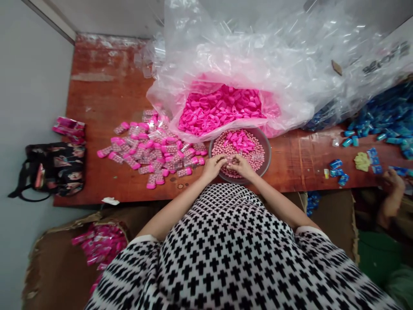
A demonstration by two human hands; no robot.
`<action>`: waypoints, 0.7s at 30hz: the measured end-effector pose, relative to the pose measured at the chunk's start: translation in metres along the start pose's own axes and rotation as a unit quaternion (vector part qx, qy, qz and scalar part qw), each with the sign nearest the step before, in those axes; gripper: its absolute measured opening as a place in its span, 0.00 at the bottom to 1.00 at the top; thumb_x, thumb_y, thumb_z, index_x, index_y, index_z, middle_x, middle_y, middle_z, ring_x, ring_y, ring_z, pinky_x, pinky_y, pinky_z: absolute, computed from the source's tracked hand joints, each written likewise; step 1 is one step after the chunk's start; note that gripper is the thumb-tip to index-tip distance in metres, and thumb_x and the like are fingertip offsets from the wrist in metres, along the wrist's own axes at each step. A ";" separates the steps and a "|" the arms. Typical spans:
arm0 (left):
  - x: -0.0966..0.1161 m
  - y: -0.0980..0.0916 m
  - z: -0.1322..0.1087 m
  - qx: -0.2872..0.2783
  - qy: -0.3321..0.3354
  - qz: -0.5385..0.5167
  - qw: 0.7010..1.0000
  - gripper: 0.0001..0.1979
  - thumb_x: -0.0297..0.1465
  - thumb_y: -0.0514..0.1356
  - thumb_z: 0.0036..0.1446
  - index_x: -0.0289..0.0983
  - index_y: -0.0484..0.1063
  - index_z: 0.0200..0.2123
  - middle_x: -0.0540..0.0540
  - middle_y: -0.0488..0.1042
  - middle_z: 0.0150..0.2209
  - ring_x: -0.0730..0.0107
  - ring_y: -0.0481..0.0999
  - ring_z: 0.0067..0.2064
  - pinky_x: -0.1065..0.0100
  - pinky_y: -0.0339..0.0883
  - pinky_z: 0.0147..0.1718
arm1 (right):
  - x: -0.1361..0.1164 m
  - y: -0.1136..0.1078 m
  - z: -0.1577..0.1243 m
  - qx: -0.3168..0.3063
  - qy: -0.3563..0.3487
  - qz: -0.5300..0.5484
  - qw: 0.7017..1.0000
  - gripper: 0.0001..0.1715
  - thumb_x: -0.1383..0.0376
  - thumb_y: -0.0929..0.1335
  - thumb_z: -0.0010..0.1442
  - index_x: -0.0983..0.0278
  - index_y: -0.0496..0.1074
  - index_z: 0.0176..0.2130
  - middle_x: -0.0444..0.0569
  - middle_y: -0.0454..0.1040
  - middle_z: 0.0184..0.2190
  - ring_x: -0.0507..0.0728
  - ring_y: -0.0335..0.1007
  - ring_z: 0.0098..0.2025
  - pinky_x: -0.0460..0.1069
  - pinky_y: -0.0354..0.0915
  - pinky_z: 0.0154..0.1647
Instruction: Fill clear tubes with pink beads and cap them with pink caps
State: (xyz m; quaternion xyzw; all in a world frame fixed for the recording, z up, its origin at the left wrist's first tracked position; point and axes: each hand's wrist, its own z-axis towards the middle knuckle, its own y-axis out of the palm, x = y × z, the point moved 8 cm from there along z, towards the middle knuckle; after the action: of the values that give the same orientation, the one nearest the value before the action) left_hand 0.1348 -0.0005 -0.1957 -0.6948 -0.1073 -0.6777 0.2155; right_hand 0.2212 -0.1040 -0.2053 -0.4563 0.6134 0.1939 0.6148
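A grey bowl [268, 150] full of pink beads [219, 146] stands at the table's front edge, before my body. On the beads lie a heap of bright pink caps [240, 141] and a clear piece [258, 156]. Over the bowl's near side, my left hand [213, 167] and my right hand [243, 166] meet with closed fingertips. Between them is what looks like a small clear container [230, 160], its outline partly hidden by the fingers. Left of the bowl, bead-filled containers with pink caps [155, 150] lie in a loose pile.
Behind the bowl a large plastic bag [200, 133] gapes over many pink caps. A black floral bag [72, 170] and pink packs [69, 128] sit far left. Blue containers [380, 120] and another person's hand [395, 181] are at right. Cardboard boxes [48, 258] stand below the table.
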 end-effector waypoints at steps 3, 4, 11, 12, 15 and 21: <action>0.003 -0.003 0.001 -0.008 0.007 0.016 1.000 0.12 0.30 0.56 0.58 0.36 0.75 0.43 0.46 0.77 0.44 0.65 0.75 0.46 0.65 0.66 0.49 | -0.023 -0.012 -0.004 -0.006 -0.068 -0.127 0.989 0.29 0.57 0.71 0.51 0.61 0.64 0.51 0.52 0.70 0.48 0.55 0.70 0.41 0.53 0.67 0.45; 0.003 -0.003 0.001 -0.014 0.008 0.015 1.000 0.13 0.30 0.56 0.57 0.36 0.75 0.44 0.46 0.77 0.45 0.65 0.75 0.46 0.64 0.66 0.49 | -0.032 -0.014 -0.006 -0.017 -0.097 -0.159 0.982 0.28 0.58 0.70 0.53 0.61 0.64 0.52 0.53 0.70 0.49 0.56 0.70 0.43 0.53 0.66 0.46; -0.005 0.005 0.005 -0.052 0.009 -0.023 0.998 0.14 0.31 0.58 0.55 0.35 0.75 0.44 0.43 0.77 0.45 0.63 0.75 0.47 0.61 0.66 0.51 | -0.051 -0.008 -0.012 -0.036 -0.166 -0.224 0.960 0.13 0.61 0.65 0.60 0.62 0.72 0.43 0.51 0.75 0.42 0.56 0.70 0.44 0.52 0.63 0.50; -0.007 0.007 0.005 -0.060 0.007 -0.029 0.998 0.14 0.32 0.59 0.54 0.35 0.75 0.44 0.43 0.77 0.45 0.63 0.75 0.47 0.60 0.66 0.51 | -0.048 -0.008 -0.013 -0.028 -0.156 -0.212 0.964 0.12 0.60 0.65 0.59 0.61 0.72 0.43 0.50 0.75 0.41 0.55 0.70 0.43 0.51 0.64 0.48; -0.017 0.006 0.003 -0.057 -0.007 -0.058 0.997 0.16 0.34 0.60 0.52 0.35 0.74 0.44 0.43 0.77 0.44 0.63 0.75 0.46 0.61 0.68 0.48 | -0.035 -0.013 -0.013 0.006 -0.113 -0.172 0.979 0.16 0.60 0.65 0.60 0.61 0.68 0.47 0.48 0.75 0.40 0.54 0.71 0.40 0.50 0.66 0.43; -0.041 -0.009 0.004 -0.001 -0.052 -0.185 0.981 0.18 0.35 0.58 0.52 0.33 0.70 0.45 0.43 0.76 0.40 0.67 0.76 0.40 0.64 0.71 0.41 | 0.011 0.007 0.003 -0.037 0.032 -0.441 0.896 0.12 0.65 0.63 0.60 0.65 0.69 0.44 0.56 0.73 0.44 0.58 0.70 0.43 0.51 0.64 0.44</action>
State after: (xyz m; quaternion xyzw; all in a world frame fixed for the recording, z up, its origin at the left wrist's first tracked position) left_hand 0.1322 0.0147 -0.2347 -0.6974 -0.2441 -0.6691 0.0800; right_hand 0.2189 -0.1014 -0.2185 -0.7082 0.3613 -0.0894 0.6000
